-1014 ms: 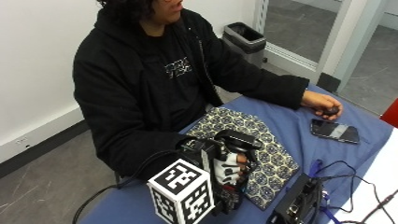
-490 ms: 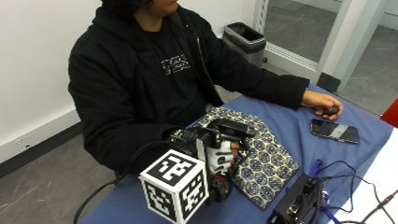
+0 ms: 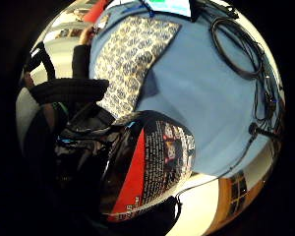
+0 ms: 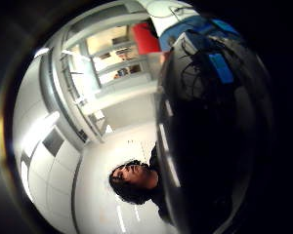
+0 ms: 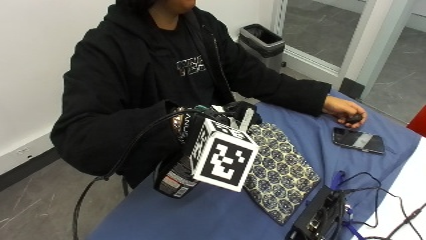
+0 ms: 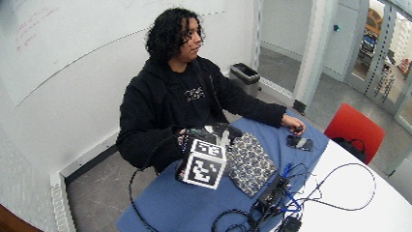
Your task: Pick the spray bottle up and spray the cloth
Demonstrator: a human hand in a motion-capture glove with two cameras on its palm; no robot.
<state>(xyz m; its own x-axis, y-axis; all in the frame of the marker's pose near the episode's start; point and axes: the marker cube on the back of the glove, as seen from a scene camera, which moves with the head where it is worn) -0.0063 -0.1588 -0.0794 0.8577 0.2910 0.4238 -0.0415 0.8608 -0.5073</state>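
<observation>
In the outside view my gloved right hand (image 5: pixel 200 119) grips a black spray bottle (image 5: pixel 174 176) with a red and white label. The bottle is off the blue table (image 5: pixel 200 215) and tilted, its head (image 5: pixel 241 113) at the near corner of the patterned cloth (image 5: pixel 283 170). The cloth lies flat on the table, seen also in the little finger side palm view as the cloth (image 3: pixel 132 54). The bottle (image 3: pixel 152 167) fills that view close to the palm, and its dark body (image 4: pixel 210 122) blocks half the thumb side view. My fingers are mostly hidden.
The person's bare left hand (image 5: pixel 343 110) rests at the table's far side on a small black object. A phone (image 5: pixel 359 140) lies beside it. A black box (image 5: pixel 319 220) with cables sits right of the cloth. A bin (image 5: pixel 263 42) stands behind.
The hand has raised the bottle from beside the cloth and tipped it, so its base swings toward the table's near edge. The cloth and the left hand have not moved.
</observation>
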